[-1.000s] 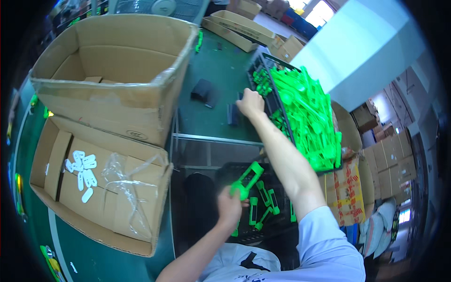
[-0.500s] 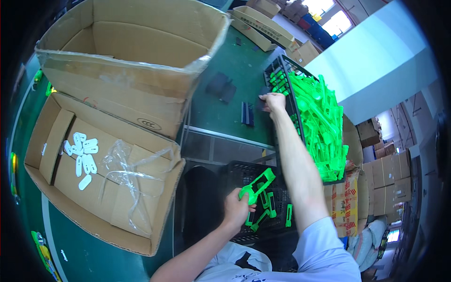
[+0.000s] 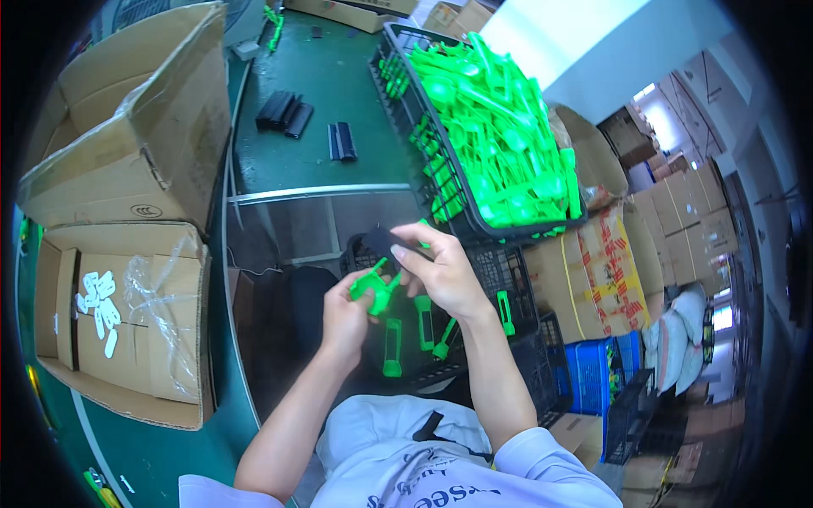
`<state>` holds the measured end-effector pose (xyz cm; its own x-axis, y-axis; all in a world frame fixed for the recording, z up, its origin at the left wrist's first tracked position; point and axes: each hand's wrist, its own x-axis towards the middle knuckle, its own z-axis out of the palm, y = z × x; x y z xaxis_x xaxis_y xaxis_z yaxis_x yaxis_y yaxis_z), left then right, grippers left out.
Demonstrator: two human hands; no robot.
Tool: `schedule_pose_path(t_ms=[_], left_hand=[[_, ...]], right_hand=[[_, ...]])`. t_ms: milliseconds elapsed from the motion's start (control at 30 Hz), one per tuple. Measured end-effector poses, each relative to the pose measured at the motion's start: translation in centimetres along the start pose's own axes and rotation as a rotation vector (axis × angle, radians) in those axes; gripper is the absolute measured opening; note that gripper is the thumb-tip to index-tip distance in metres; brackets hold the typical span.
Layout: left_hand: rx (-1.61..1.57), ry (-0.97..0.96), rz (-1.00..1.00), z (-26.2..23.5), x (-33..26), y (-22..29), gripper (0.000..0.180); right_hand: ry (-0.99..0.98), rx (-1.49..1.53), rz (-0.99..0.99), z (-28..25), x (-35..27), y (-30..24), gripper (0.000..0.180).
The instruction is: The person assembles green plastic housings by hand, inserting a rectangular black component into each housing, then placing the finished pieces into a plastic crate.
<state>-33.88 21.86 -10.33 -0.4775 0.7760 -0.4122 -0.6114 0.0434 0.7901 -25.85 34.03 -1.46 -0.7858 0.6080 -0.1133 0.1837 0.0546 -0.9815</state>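
In my left hand (image 3: 343, 322) is a bright green plastic handle-like part (image 3: 369, 290), its rounded end between thumb and fingers. Close to it, my right hand (image 3: 442, 264) pinches a dark flat piece (image 3: 378, 242) between thumb and fingers; it hovers at the green part's far end, and I cannot tell whether they touch. Below my hands, a black plastic crate (image 3: 525, 296) holds several green frames with dark strips, one a long green frame (image 3: 392, 349). Stacked black strips (image 3: 284, 113) and a smaller pair of black strips (image 3: 342, 141) lie on the green table.
A black basket (image 3: 398, 102) heaped with green plastic parts (image 3: 491, 127) stands beyond my right hand. At left are a tall open carton (image 3: 144, 161) and a low carton (image 3: 182, 406) with white oval pieces (image 3: 100, 296). A blue crate (image 3: 589, 372) and taped boxes (image 3: 605, 279) sit at right.
My right hand has come back from the table beside the basket, bringing the dark piece to the green part. My left hand has lifted that part up and leftward. The view has shifted right.
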Motion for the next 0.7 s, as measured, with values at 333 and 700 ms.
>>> schedule_pose_path(t_ms=[333, 700], left_hand=[[-0.026, -0.118, 0.049, 0.7, -1.3, 0.2, 0.012], [-0.086, -0.19, 0.014, 0.7, -1.9, 0.2, 0.012]], right_hand=[[0.126, 0.073, -0.012, -3.1, -5.0, 3.7, 0.027], [0.213, 0.08, 0.042, -2.8, -5.1, 4.7, 0.029]])
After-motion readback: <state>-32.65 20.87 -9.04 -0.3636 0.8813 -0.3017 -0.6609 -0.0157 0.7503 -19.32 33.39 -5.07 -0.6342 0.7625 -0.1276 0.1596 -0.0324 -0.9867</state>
